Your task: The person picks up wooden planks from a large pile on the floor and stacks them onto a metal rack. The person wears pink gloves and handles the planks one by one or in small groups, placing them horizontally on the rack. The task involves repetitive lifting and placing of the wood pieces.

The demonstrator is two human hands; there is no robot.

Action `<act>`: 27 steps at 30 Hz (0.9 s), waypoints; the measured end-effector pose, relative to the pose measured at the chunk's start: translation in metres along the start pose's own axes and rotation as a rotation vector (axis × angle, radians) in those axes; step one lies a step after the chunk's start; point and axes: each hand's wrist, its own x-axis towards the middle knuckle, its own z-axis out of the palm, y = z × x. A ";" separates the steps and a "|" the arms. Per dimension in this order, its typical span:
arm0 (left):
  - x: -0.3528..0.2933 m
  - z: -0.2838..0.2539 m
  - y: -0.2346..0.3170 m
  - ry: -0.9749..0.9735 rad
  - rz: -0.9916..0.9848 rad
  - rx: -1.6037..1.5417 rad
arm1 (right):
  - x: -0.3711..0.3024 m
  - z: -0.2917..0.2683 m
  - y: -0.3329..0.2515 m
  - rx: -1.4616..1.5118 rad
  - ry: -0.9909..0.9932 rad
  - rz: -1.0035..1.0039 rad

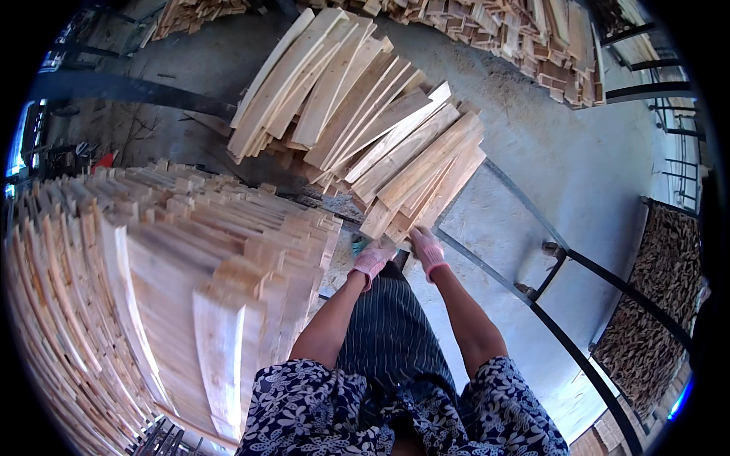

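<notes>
Both my hands wear pink work gloves and meet the near end of a pile of pale wooden boards (414, 163). My left hand (372, 258) is closed at the lower ends of the nearest boards, its fingers partly out of sight. Just to its right, my right hand (426, 248) grips the end of a wide wooden board (449, 190) at the pile's right edge. The boards lie overlapped in a slanting row, fanned away from me toward the upper left. What bears them is mostly hidden beneath.
A tall stack of boards (167, 266) rises close on my left. Dark metal rails (578, 353) run along my right over the concrete floor (585, 175). More wood piles (525, 45) lie at the far side. A crate of wood pieces (654, 304) stands far right.
</notes>
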 end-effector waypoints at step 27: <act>0.178 0.044 -0.024 0.520 -0.013 -0.495 | 0.198 -0.040 0.060 0.582 0.384 0.042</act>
